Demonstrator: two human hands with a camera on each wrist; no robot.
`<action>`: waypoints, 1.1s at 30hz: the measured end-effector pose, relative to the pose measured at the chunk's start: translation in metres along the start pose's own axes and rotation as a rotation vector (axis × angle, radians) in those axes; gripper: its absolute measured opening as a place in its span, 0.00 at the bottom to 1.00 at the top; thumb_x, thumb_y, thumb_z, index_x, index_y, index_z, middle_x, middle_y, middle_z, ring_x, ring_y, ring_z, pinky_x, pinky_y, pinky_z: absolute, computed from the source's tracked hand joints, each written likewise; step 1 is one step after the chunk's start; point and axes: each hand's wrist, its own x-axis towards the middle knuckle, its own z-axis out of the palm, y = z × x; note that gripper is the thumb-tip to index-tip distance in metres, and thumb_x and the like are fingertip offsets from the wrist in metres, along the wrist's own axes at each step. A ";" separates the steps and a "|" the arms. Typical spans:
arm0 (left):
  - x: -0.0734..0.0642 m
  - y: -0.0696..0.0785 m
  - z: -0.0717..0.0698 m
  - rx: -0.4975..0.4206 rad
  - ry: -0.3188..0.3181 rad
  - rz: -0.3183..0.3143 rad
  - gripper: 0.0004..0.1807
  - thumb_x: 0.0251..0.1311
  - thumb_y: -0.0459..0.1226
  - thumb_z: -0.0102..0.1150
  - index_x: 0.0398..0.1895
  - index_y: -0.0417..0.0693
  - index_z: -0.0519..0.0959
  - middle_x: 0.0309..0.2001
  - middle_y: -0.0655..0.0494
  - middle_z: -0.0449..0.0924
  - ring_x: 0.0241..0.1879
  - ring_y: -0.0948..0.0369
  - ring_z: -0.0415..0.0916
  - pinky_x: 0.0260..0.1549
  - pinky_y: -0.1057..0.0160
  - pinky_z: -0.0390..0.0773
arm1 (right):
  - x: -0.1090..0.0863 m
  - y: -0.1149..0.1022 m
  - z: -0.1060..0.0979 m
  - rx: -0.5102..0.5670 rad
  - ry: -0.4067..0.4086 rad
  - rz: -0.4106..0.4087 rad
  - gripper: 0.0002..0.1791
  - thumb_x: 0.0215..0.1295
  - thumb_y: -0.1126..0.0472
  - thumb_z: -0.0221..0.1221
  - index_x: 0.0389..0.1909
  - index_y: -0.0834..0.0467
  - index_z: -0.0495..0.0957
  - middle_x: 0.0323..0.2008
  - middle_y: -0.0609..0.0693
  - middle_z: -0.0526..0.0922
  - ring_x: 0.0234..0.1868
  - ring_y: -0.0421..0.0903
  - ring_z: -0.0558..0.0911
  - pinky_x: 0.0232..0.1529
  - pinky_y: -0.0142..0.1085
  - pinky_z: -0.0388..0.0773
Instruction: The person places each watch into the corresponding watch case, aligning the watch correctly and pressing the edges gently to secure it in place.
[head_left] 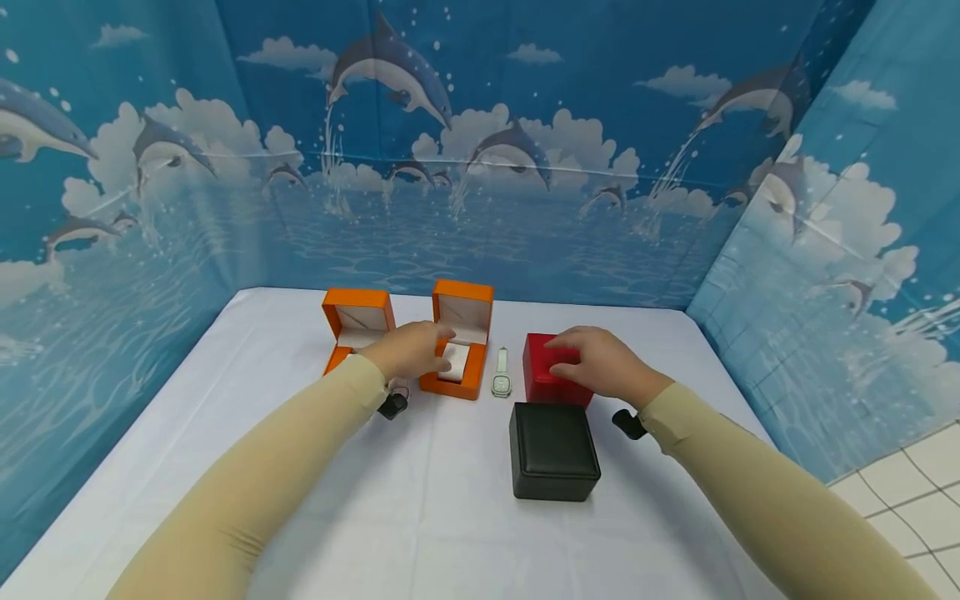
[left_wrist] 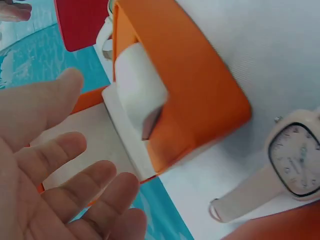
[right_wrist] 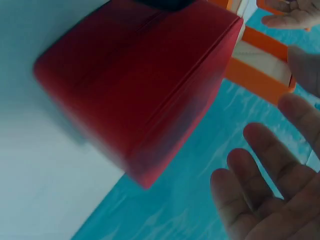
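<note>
My left hand [head_left: 411, 348] hovers over an open orange watch box [head_left: 468, 379], fingers spread and nothing in them. Inside that box sits a white cushion [left_wrist: 140, 82]; the lid stands upright at the back. My right hand [head_left: 597, 360] is over a closed red box [head_left: 538, 385], with its fingers loosely bent and apart from the lid in the right wrist view. A pale green watch [head_left: 502, 383] lies flat between the orange and red boxes. In the left wrist view a pale pink watch [left_wrist: 295, 155] lies beside the orange box.
A second open orange box [head_left: 358, 298] stands at the left, partly hidden by my left hand and forearm. A closed black box [head_left: 557, 450] sits just in front of the red one. White cloth [head_left: 450, 533] covers the table, and a dolphin-print curtain [head_left: 480, 233] hangs behind.
</note>
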 end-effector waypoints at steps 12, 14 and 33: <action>0.002 -0.013 0.007 0.013 -0.032 -0.011 0.38 0.71 0.47 0.67 0.80 0.48 0.66 0.77 0.48 0.69 0.74 0.51 0.70 0.74 0.48 0.71 | 0.031 -0.030 0.010 -0.211 -0.148 -0.117 0.25 0.69 0.53 0.70 0.65 0.51 0.83 0.66 0.56 0.81 0.67 0.58 0.75 0.55 0.52 0.87; 0.005 -0.014 0.010 0.024 -0.035 -0.013 0.39 0.71 0.47 0.67 0.80 0.48 0.66 0.77 0.47 0.69 0.75 0.50 0.69 0.74 0.47 0.70 | 0.036 -0.033 0.012 -0.229 -0.171 -0.119 0.24 0.69 0.53 0.69 0.65 0.51 0.83 0.65 0.56 0.82 0.67 0.58 0.75 0.55 0.52 0.87; 0.017 -0.013 0.020 0.155 -0.024 -0.009 0.22 0.71 0.50 0.66 0.58 0.45 0.79 0.64 0.45 0.72 0.53 0.55 0.77 0.59 0.56 0.80 | 0.071 -0.045 0.036 -0.457 -0.311 -0.172 0.28 0.62 0.47 0.75 0.64 0.45 0.84 0.57 0.47 0.88 0.60 0.53 0.78 0.73 0.61 0.61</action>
